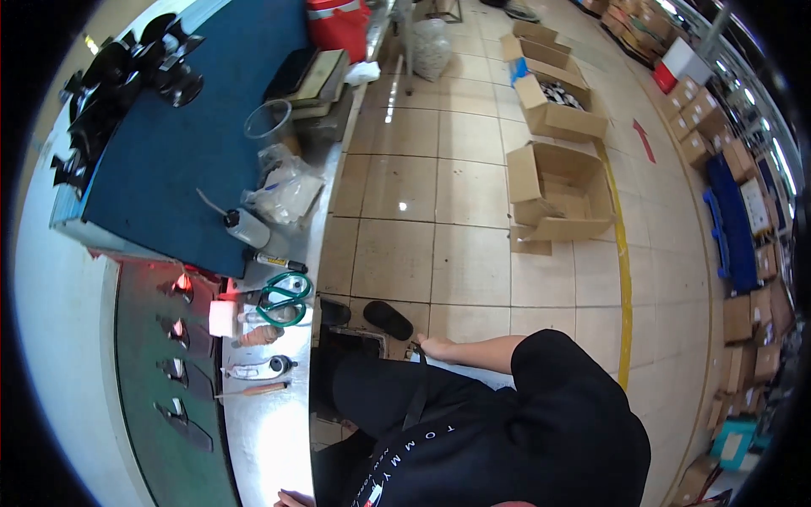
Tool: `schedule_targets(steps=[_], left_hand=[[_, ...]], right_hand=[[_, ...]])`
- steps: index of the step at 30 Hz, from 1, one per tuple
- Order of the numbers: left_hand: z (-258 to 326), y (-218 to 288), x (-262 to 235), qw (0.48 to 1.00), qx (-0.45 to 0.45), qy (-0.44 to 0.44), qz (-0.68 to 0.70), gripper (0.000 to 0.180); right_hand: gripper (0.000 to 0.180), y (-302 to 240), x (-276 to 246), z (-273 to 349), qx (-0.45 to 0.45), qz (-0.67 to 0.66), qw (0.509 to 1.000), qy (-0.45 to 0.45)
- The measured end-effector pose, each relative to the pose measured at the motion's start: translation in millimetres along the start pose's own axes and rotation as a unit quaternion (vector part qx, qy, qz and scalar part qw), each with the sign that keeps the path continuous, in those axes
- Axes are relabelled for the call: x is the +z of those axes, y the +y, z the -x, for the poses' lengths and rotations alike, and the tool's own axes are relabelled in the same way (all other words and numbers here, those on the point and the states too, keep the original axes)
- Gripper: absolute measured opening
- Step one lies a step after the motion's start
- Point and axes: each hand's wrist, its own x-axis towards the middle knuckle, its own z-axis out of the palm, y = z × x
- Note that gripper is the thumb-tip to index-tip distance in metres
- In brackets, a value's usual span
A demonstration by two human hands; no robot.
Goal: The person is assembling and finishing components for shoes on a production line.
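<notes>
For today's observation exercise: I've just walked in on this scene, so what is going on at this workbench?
A person in a black shirt sits turned away from a metal workbench. One arm reaches down, its hand near the seat edge above the tiled floor, holding nothing that shows. A fingertip shows at the bench's lower edge. Green-handled scissors, a squeeze bottle and a marker lie untouched on the bench. Open cardboard boxes stand on the floor.

Left hand [291, 498] cut off by lower edge
</notes>
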Motion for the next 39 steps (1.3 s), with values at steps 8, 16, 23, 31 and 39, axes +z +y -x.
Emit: schedule_targets(steps=[8, 16, 23, 31, 39], left_hand=[[0, -5, 11, 0.989, 0.117, 0.092, 0.009, 0.041], [-12, -10, 11, 0.989, 0.097, 0.115, -0.013, 0.038], [-5, -1, 7, 0.985, 0.114, 0.121, -0.045, 0.040], [-3, 1, 1, 0.996, 0.064, 0.053, 0.041, 0.028], [-18, 20, -20, 0.995, 0.097, -0.002, -0.006, 0.021]], right_hand=[[0.074, 14, 35, -45, -0.045, 0.007, 0.999, 0.018], [0.077, -9, 38, -48, -0.062, 0.010, 0.998, 0.010], [0.075, 2, 47, -65, -0.062, -0.010, 0.998, -0.016], [0.074, 8, 35, -59, -0.084, 0.055, 0.995, -0.001], [0.075, -17, 40, -28, -0.020, 0.149, 0.970, 0.190]])
